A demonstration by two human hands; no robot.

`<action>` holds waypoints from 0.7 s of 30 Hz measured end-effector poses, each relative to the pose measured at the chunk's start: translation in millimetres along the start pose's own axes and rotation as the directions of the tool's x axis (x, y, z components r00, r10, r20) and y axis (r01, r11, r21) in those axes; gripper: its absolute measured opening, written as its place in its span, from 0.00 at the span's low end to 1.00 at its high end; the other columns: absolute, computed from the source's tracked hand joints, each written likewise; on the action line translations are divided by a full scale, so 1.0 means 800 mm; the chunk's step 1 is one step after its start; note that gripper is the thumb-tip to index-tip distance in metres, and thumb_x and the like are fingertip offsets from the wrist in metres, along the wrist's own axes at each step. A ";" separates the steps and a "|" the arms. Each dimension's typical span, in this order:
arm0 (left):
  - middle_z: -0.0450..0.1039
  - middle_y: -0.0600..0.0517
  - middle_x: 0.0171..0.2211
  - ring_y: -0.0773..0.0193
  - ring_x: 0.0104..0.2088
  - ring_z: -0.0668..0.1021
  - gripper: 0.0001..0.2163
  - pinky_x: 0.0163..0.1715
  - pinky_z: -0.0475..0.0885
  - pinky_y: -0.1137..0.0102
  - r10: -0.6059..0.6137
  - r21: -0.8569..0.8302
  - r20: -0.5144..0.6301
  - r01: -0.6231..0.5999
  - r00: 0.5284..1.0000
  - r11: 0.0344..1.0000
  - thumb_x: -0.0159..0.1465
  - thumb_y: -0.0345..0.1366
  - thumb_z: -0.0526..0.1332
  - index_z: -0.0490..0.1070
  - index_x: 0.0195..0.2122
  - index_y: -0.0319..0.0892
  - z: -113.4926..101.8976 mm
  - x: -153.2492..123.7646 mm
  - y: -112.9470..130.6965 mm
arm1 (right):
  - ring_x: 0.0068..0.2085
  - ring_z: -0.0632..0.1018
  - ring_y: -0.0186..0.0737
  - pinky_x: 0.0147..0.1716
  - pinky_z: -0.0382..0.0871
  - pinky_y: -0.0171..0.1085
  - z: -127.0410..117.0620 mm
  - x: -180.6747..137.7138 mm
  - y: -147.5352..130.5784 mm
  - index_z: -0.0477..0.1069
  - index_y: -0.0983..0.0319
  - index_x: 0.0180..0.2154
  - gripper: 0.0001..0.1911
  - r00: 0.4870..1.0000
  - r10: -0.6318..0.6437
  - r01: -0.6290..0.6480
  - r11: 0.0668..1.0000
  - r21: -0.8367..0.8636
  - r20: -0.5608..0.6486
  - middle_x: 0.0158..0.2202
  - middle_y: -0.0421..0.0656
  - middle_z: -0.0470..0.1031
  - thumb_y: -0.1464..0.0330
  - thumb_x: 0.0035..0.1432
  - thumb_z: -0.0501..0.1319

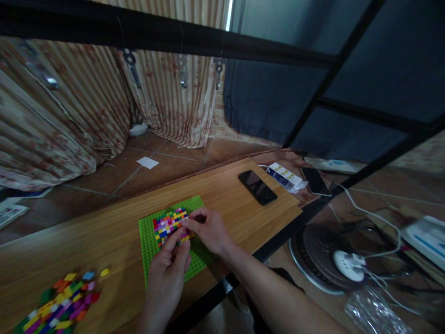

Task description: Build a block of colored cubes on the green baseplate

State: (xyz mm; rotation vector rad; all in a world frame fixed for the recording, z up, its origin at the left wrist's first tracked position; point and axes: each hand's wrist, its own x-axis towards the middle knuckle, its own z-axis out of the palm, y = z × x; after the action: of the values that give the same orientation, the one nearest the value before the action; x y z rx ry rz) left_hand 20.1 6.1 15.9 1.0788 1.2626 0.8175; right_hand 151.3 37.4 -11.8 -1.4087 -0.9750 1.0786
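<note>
A green studded baseplate (146, 246) lies on the wooden table, carrying a block of small multicoloured toy bricks (169, 221) packed side by side. Over the near edge of that block is my left hand (170, 266), thumb and fingers brought together; whatever is between them is too small to make out. My right hand (208, 229) reaches in from the right, its thumb and forefinger pinched at the block's right side. Any piece in that pinch is hidden by the fingers. Left of the plate, a heap of loose toy bricks (64, 304) is spread on the tabletop.
A black smartphone (257, 187) lies on the table (229, 199) to the right. Beyond the table end are a printed box (285, 176) and another dark device (315, 181). On the floor at right sit a white power strip (348, 266), cables and clear plastic wrap (375, 311).
</note>
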 end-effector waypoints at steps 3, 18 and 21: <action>0.55 0.61 0.16 0.71 0.18 0.59 0.36 0.19 0.53 0.75 0.025 0.045 -0.004 -0.025 1.000 0.999 0.52 0.56 0.65 0.71 0.57 0.36 -0.002 0.003 -0.004 | 0.26 0.73 0.33 0.29 0.67 0.33 0.000 0.000 -0.001 0.73 0.62 0.28 0.12 1.000 0.001 -0.001 1.000 0.006 0.011 0.24 0.37 0.74 0.60 0.48 0.69; 0.60 0.59 0.17 0.70 0.19 0.63 0.33 0.18 0.58 0.75 0.049 0.057 -0.091 -0.044 0.995 0.997 0.50 0.54 0.67 0.74 0.53 0.38 -0.003 0.012 -0.011 | 0.25 0.72 0.31 0.25 0.63 0.31 0.007 0.002 -0.003 0.74 0.62 0.30 0.09 1.000 0.010 -0.010 1.000 -0.009 0.002 0.23 0.35 0.73 0.64 0.50 0.70; 0.65 0.57 0.19 0.71 0.19 0.64 0.33 0.19 0.60 0.75 0.062 0.056 -0.132 -0.055 0.989 0.997 0.49 0.54 0.67 0.76 0.51 0.38 -0.003 0.016 -0.016 | 0.25 0.72 0.31 0.25 0.62 0.31 0.008 0.003 -0.001 0.74 0.62 0.31 0.09 1.000 0.002 -0.002 1.000 0.001 0.007 0.23 0.35 0.72 0.65 0.51 0.69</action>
State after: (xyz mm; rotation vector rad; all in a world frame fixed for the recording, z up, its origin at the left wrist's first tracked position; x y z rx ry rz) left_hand 18.5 14.4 -0.4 1.1223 1.3761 0.9180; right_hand 145.5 41.2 -11.8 -1.4060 -0.9787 1.0861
